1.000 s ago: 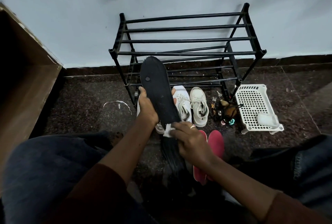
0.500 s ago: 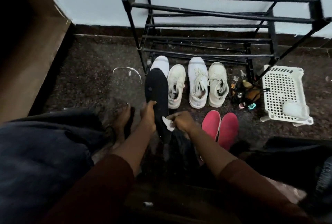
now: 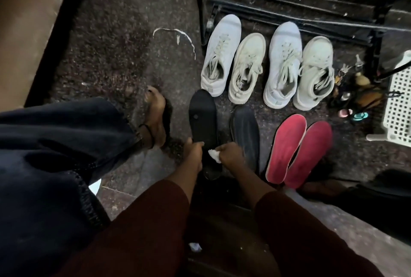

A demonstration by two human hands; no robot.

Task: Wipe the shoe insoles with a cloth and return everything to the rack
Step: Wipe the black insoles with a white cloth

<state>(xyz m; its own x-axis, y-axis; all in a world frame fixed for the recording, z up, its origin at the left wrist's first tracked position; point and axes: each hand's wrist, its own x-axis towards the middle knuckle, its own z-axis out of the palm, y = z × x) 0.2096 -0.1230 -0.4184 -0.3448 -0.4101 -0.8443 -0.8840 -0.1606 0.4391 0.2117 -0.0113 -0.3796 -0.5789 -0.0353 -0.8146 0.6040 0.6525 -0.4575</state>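
My left hand (image 3: 193, 151) grips the side of a black insole (image 3: 202, 119), which lies low over the floor with its toe pointing away. Against the insole's near part, my right hand (image 3: 230, 154) pinches a small white cloth (image 3: 214, 156). A second dark insole (image 3: 245, 134) lies on the floor just right of it. Two red insoles (image 3: 297, 150) lie side by side further right. Several white sneakers (image 3: 266, 65) stand in a row in front of the black rack (image 3: 289, 5).
A white perforated basket (image 3: 398, 101) sits at the right edge, with keys and small trinkets (image 3: 355, 90) beside it. My bare foot (image 3: 155, 119) rests on the floor left of the insole. A brown wooden panel (image 3: 33, 32) runs along the left.
The black insole has come down from upright in front of the rack to low over the floor. My view has tilted downward, and both hands have stayed on insole and cloth.
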